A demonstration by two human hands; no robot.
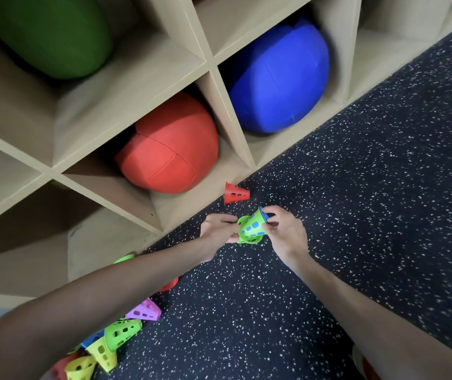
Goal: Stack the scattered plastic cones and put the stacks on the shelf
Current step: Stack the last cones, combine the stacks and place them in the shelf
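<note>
Left hand [217,229], right hand [285,231], both pinching green cone [251,229]

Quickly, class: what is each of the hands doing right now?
Left hand: closed, gripping the wide end of the green cone.
Right hand: closed, pinching the narrow end, where a blue cone shows inside.

No text, label, brand, number or sign can be read anywhere in this view.
</note>
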